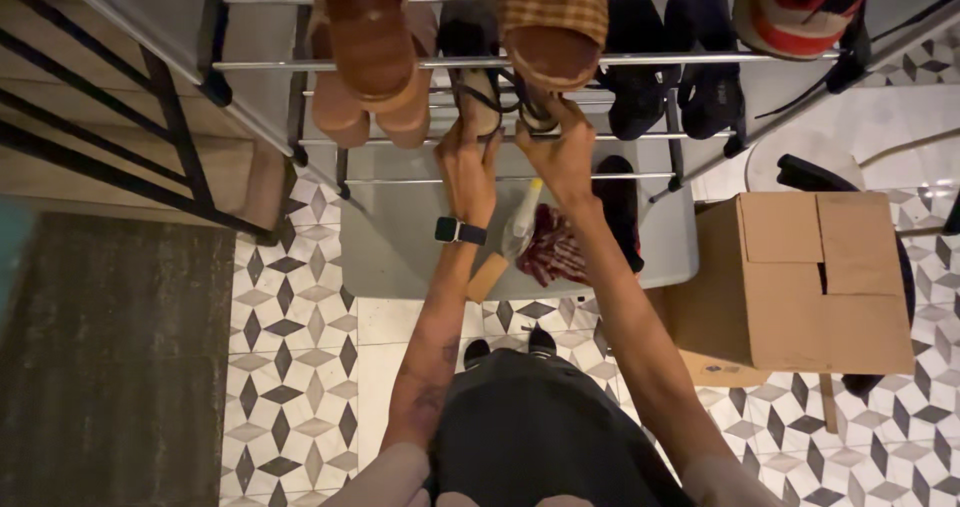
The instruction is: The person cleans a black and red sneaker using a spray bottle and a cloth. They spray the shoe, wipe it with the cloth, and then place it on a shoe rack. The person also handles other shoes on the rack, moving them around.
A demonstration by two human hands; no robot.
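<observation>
Sandals, a strappy dark pair: the left sandal and the right sandal sit side by side on a middle rail of the metal shoe rack, soles toward the viewer. The left hand is closed around the heel end of the left sandal, fingers curled over its edge; the right hand pinches the heel end of the right sandal in the same way. Holding both by the heels keeps the pair level and parallel on the thin rails, a sensible grip for footwear that has little body to rest on. A dark watch circles the left wrist.

Just beside the pair, to the left, stand tan platform sandals, tilted with toes downward across two rails. Directly above hangs a woven plaid slipper, and to the right are black shoes on the same tier. A red and white shoe occupies the upper right corner.

Below the hands, on the grey lower shelf, lie a spray bottle, a wooden brush and a red patterned cloth, all near one another and within easy reach of either arm. A black shoe rests beside the cloth. A cardboard box stands on the patterned tile floor to the right, and a dark mat covers the floor well to the left.
</observation>
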